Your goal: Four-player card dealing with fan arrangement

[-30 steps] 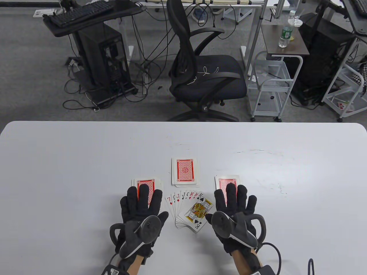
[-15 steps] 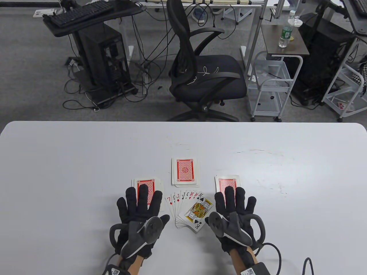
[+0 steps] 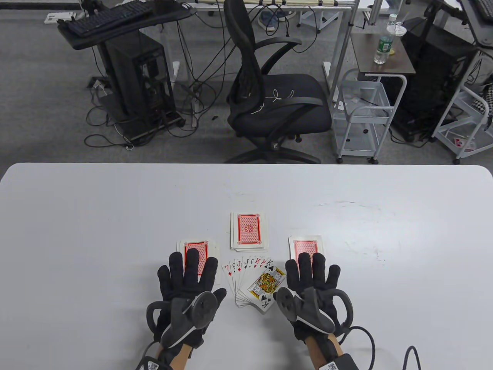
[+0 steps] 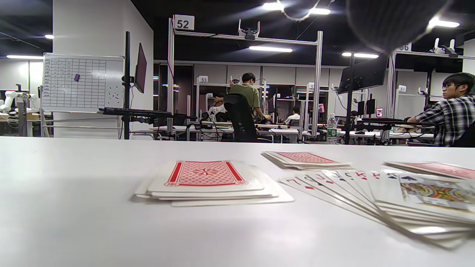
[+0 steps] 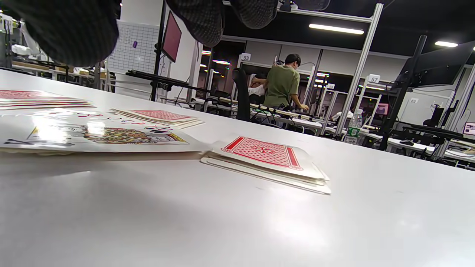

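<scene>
Three face-down red-backed piles lie on the white table [image 3: 96, 216]: a left pile [image 3: 197, 248], a centre pile [image 3: 248, 230] and a right pile [image 3: 306, 244]. A face-up fan [image 3: 256, 283] with a king of spades on top lies between my hands. My left hand [image 3: 188, 269] is open with its fingers spread over the near half of the left pile. My right hand [image 3: 312, 269] is open and spread over the near half of the right pile. In the wrist views the left pile [image 4: 207, 178] and the right pile [image 5: 267, 155] lie free, with the fingers [image 5: 207, 18] above them.
An office chair [image 3: 269, 100] stands beyond the table's far edge, with a wire cart [image 3: 362, 111] to its right. The fan also shows in the left wrist view [image 4: 389, 193] and the right wrist view [image 5: 92, 137].
My right hand has drawn back a little toward the near edge and slightly left, uncovering more of the right pile. My left hand has barely moved. The cards lie as before.
</scene>
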The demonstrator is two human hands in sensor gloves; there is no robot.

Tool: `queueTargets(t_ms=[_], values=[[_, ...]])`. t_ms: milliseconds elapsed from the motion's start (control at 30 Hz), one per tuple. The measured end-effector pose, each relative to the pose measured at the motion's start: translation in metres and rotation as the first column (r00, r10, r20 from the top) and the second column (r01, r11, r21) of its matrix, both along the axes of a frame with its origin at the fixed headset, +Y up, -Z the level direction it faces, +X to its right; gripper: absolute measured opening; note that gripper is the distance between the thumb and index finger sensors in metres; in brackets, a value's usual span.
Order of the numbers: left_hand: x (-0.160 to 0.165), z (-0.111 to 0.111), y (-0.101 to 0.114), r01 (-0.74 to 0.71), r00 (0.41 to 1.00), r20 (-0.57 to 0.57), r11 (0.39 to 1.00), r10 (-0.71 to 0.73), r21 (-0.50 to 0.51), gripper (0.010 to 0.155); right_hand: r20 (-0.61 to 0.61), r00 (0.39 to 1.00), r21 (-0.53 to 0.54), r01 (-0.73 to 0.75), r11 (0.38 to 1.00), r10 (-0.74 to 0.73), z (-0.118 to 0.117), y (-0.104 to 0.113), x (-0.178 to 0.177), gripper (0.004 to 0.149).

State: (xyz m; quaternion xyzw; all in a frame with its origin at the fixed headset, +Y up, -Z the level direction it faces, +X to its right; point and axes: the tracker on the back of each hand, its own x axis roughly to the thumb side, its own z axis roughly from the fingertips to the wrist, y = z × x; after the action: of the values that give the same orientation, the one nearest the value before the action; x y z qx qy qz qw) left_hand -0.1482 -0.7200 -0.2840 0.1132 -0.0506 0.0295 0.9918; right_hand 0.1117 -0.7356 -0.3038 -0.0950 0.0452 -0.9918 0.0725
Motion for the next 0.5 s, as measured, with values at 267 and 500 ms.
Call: queueTargets(t_ms=[267, 500], values=[[-0.001, 0.0008, -0.0004, -0.017, 1.0, 0.007, 1.0, 0.017, 0.011, 0.077, -0.007, 1.0, 0.011, 0.004, 1.0, -0.004, -0.0007, -0.0011, -0.0013, 0.084], [-0.0008, 0.0012, -0.0008, -0.016, 1.0, 0.012, 1.0, 0.016, 0.009, 0.077, -0.006, 1.0, 0.017, 0.013, 1.0, -0.013, -0.001, -0.0023, -0.0018, 0.083]])
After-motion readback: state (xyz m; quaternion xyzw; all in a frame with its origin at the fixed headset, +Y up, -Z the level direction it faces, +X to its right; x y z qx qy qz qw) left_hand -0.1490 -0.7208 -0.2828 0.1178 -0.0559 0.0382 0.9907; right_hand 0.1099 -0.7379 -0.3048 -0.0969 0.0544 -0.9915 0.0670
